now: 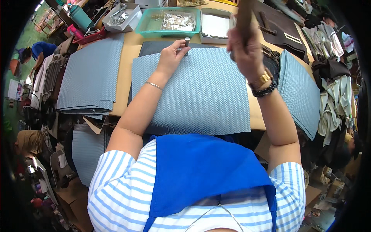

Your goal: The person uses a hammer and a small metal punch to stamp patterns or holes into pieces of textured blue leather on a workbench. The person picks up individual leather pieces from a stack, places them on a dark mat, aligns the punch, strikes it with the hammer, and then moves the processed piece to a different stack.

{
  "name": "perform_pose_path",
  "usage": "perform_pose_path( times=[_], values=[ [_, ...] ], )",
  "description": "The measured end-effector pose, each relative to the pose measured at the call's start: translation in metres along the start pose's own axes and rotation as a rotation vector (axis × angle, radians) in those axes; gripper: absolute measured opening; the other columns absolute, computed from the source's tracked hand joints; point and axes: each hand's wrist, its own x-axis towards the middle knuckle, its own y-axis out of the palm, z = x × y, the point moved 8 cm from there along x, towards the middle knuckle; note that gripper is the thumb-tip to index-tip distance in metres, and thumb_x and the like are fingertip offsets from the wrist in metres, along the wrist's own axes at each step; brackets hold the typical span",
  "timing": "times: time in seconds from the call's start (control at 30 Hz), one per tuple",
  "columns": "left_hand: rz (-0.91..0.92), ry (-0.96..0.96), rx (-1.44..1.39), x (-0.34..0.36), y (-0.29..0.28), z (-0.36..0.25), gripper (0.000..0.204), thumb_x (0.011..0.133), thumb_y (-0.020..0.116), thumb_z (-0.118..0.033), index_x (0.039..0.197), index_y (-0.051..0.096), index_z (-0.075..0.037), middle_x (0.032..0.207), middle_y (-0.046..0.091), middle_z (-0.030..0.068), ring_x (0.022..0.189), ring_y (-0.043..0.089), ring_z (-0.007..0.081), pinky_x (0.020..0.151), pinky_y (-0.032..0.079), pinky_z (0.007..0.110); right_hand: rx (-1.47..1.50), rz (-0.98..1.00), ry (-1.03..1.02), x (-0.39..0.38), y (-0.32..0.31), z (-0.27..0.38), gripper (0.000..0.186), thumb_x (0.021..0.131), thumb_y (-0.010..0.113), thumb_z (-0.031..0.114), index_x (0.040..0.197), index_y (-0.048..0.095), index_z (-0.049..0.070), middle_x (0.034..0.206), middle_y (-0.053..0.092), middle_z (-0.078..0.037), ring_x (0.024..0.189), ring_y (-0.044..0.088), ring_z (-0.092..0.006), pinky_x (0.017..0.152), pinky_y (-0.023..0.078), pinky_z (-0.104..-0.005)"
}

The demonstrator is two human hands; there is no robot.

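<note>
My left hand [174, 56] grips a small upright metal punch [186, 46] at the upper edge of a blue herringbone-textured sheet [193, 92], which lies over a dark board [148, 49]. My right hand [247, 52] is raised to the right of the punch, closed around a brown hammer [245, 19] that is blurred and runs out of view at the top.
Stacks of similar sheets [87, 73] [299, 94] flank me. Behind are a teal tray of small metal pieces [141, 27], boxes [210, 21], a teal bottle [80, 17] and dark leather [282, 31]. Another person [42, 49] bends at the far left; fabric pieces [330, 92] hang rightward.
</note>
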Motion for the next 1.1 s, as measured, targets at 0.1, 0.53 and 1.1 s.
perform_pose_path(
  times=[0.1, 0.53, 1.1],
  values=[
    [-0.003, -0.045, 0.002, -0.004, -0.002, 0.003, 0.026, 0.094, 0.073, -0.018, 0.116, 0.068, -0.004, 0.096, 0.073, 0.0073, 0.082, 0.068, 0.0109, 0.074, 0.055, 0.027, -0.46, 0.458, 0.395, -0.025, 0.031, -0.04, 0.029, 0.1, 0.058, 0.029, 0.109, 0.052, 0.001, 0.09, 0.067, -0.025, 0.086, 0.066, -0.0426, 0.075, 0.052, -0.0466],
    [-0.191, -0.134, -0.427, 0.003, -0.015, 0.028, 0.015, 0.109, 0.041, -0.019, 0.114, 0.044, -0.006, 0.085, 0.057, 0.0053, 0.069, 0.062, 0.0122, 0.064, 0.054, 0.028, -1.109, 0.01, 0.41, -0.149, -0.16, -0.11, 0.036, 0.092, 0.069, 0.026, 0.123, 0.062, 0.008, 0.104, 0.07, -0.017, 0.096, 0.066, -0.0384, 0.082, 0.053, -0.0453],
    [-0.114, -0.52, 1.18, -0.088, -0.321, 0.088, 0.079, 0.081, 0.072, -0.061, 0.133, 0.062, -0.002, 0.127, 0.065, 0.0234, 0.12, 0.062, 0.0377, 0.102, 0.046, 0.044, -1.083, -0.361, 0.658, -0.171, -0.324, -0.024, 0.041, 0.096, 0.065, 0.023, 0.134, 0.057, 0.01, 0.09, 0.065, -0.009, 0.08, 0.062, -0.0236, 0.073, 0.051, -0.038]
  ],
)
